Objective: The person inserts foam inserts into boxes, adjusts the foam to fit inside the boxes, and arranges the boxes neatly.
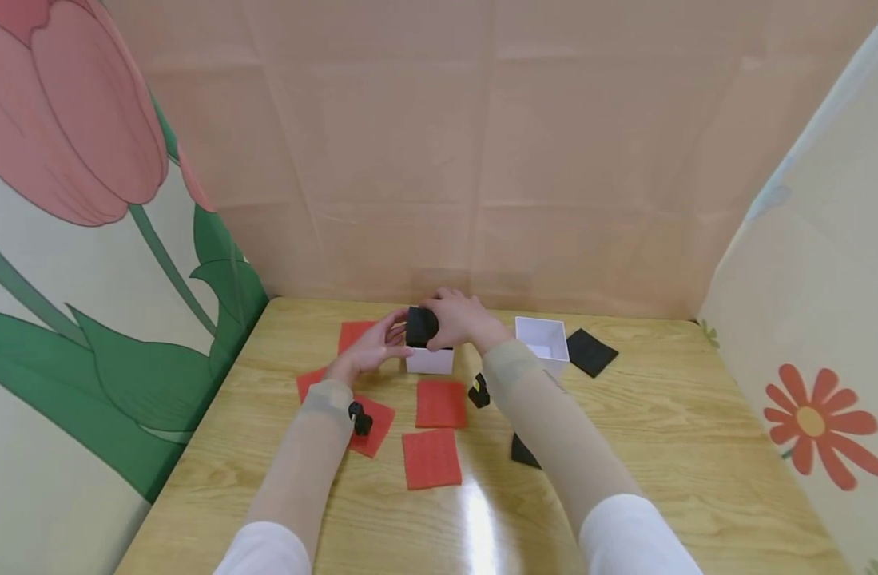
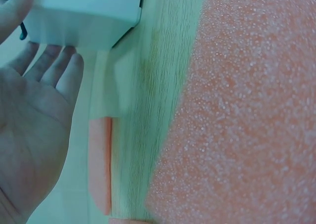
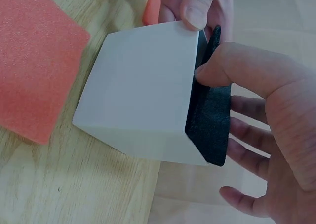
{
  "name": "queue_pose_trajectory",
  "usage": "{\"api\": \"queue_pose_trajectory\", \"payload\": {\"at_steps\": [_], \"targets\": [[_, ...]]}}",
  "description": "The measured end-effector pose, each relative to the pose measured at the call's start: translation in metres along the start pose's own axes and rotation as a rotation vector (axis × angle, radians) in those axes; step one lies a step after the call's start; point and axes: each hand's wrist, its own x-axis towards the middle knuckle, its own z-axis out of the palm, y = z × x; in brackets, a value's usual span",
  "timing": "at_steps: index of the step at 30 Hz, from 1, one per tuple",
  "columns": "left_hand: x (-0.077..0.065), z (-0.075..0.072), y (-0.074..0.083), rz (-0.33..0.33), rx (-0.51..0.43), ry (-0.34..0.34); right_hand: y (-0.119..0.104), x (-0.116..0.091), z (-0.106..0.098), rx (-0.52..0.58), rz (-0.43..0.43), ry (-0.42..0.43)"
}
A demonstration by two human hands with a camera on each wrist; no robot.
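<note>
Black sheet (image 1: 417, 327) at the mouth of a white box (image 1: 430, 362), pinched between thumb and fingers of the right hand (image 1: 462, 319); the left hand (image 1: 370, 349), fingers nearly straight, rests its thumb on the rim. Red sheets (image 1: 441, 404) lie nearby.

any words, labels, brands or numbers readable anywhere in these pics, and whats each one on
None readable: the white boxes, red sheets and black sheets show no lettering I can make out.
Black device by the right wrist, with a yellow patch: too small to tell whether it bears writing.
</note>
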Motion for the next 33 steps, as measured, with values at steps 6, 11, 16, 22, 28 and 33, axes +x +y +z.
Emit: {"api": "queue_pose_trajectory", "payload": {"at_steps": [6, 11, 16, 22, 28, 33], "targets": [[0.001, 0.003, 0.0, -0.003, -0.007, 0.006, -0.001, 0.003, 0.0, -0.028, 0.023, -0.038], [0.001, 0.005, 0.001, -0.007, 0.012, 0.014, 0.0, 0.003, 0.0, -0.02, 0.014, -0.069], [0.003, 0.007, 0.001, 0.011, 0.019, 0.01, -0.003, 0.001, -0.003, 0.012, -0.015, -0.049], [0.006, 0.008, -0.001, 0.014, 0.008, 0.009, -0.005, 0.004, 0.001, -0.009, -0.067, 0.011], [0.008, 0.009, -0.002, 0.014, -0.015, 0.002, -0.002, 0.009, 0.011, -0.027, -0.048, 0.01], [0.008, 0.01, -0.001, 0.009, -0.015, 0.002, -0.002, 0.011, 0.011, -0.031, -0.007, 0.001]]}}
